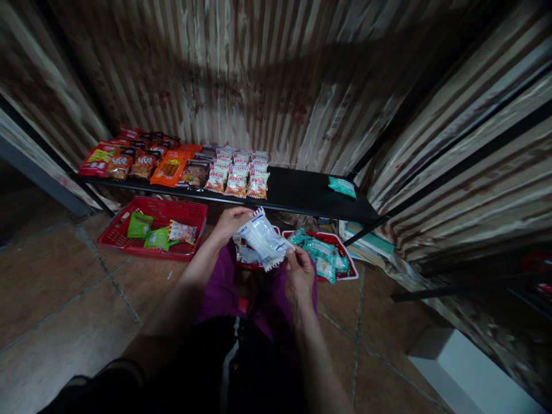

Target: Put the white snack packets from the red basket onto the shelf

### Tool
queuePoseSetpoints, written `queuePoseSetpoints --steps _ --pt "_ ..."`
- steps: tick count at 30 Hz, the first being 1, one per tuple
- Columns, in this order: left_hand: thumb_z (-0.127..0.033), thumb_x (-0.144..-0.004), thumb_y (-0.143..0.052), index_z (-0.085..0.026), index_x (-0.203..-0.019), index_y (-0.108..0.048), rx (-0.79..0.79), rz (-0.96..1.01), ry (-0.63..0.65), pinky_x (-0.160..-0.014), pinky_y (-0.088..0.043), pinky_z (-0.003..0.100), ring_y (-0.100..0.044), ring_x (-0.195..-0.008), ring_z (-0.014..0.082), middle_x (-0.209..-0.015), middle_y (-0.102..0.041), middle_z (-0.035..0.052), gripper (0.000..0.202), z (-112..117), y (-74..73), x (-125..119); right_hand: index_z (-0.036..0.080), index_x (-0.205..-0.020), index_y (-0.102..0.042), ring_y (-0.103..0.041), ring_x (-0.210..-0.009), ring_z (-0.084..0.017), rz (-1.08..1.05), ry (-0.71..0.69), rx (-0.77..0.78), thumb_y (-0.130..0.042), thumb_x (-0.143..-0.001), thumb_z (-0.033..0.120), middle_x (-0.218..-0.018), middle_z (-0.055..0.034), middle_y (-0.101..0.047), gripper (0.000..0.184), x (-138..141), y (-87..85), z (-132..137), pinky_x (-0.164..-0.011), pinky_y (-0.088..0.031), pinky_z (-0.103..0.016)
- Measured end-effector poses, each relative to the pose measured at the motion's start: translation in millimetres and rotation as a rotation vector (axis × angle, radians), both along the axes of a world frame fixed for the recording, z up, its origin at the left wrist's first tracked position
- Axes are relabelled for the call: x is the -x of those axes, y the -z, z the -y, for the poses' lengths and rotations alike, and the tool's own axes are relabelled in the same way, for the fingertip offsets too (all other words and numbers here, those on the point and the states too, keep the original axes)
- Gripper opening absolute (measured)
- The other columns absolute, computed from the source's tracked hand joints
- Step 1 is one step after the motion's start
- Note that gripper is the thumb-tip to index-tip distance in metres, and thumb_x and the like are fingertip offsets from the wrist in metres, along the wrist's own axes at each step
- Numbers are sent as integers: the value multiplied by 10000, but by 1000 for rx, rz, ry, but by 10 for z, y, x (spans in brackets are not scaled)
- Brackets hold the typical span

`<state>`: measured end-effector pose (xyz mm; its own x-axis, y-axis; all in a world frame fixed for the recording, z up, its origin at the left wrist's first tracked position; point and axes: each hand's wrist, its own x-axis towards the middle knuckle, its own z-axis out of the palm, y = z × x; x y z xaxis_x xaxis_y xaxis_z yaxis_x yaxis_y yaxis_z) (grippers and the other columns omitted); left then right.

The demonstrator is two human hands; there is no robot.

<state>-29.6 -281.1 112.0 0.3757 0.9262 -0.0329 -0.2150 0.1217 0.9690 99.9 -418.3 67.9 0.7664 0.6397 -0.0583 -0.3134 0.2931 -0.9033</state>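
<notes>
A white snack packet (265, 237) with striped red and blue ends is held up between my two hands, its printed back facing me. My left hand (233, 223) pinches its upper left end, and my right hand (299, 275) grips its lower right corner. Just beyond it, on the black shelf (297, 192), stand rows of white snack packets (236, 179) with similar striped ends. Below my hands, a red basket holding more packets (246, 253) is partly hidden by the held packet.
Orange snack bags (170, 168) and red bags (98, 156) fill the shelf's left side. One teal packet (342, 187) lies at its right end. A red basket (125, 244) at left holds green packets; another basket (351, 270) holds teal packets. A white box (470, 368) sits lower right.
</notes>
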Motion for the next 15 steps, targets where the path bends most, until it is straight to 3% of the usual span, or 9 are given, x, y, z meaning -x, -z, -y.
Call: queuePoseSetpoints --steps 7,12,15 --pt "-256 -639 -711 -143 -692 -712 -16 -94 -4 -542 -384 212 -528 -550 110 -602 -637 -4 125 19 37 22 182 -840 -659 -540 -606 -103 106 -30 100 -745 -600 356 -709 38 -639 309 -61 28 25 -614 -435 -243" --pt "-237 -673 -639 -150 -615 -660 -29 -102 -161 -509 -350 203 -470 -502 94 -548 -578 -25 106 68 80 -26 183 -830 -647 -553 -650 -107 119 28 75 -730 -614 377 -745 32 -643 302 -45 44 7 -670 -444 -256" --pt "-234 -678 -619 -152 -609 -623 -4 -100 -183 -499 -339 198 -452 -494 90 -538 -556 -32 107 102 78 -68 187 -826 -627 -545 -641 -105 114 47 46 -699 -649 393 -730 39 -630 281 -20 41 -14 -672 -439 -260"
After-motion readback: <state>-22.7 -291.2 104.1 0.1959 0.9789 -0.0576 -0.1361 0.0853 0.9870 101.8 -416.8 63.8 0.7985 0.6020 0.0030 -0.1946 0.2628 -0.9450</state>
